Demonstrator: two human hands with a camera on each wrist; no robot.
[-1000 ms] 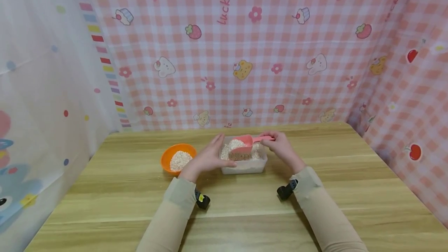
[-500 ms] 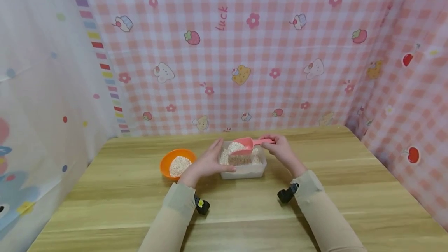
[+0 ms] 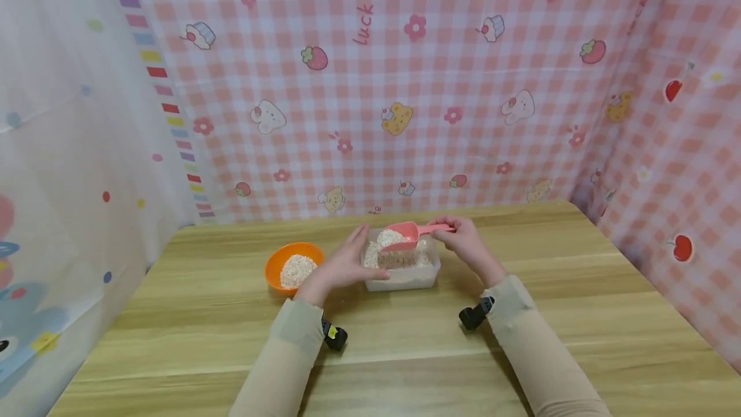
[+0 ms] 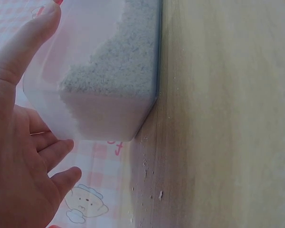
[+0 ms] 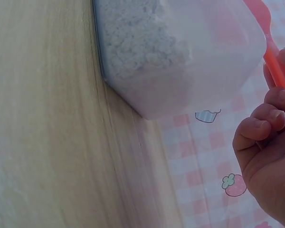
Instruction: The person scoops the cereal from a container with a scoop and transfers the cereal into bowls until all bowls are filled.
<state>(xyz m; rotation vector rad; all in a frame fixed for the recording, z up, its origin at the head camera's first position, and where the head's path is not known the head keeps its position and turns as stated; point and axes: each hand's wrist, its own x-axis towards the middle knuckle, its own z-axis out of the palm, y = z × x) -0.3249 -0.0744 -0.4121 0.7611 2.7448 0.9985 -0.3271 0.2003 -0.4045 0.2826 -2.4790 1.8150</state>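
A translucent plastic container of pale flakes, which look like oats, stands in mid-table. My left hand holds its left end, the thumb at the front rim and the fingers at the far side; the left wrist view shows this thumb on the wall. My right hand grips a pink scoop by its handle from the right. Held above the container, the scoop carries a heap of flakes. In the right wrist view the fingers curl round the scoop's handle.
An orange bowl with a mound of flakes stands left of the container, close by my left forearm. A few crumbs lie on the wooden table. A checked cloth hangs behind the table's far edge.
The head view shifts slightly. The scoop stays almost still above the container, loaded with flakes, and both hands keep their places.
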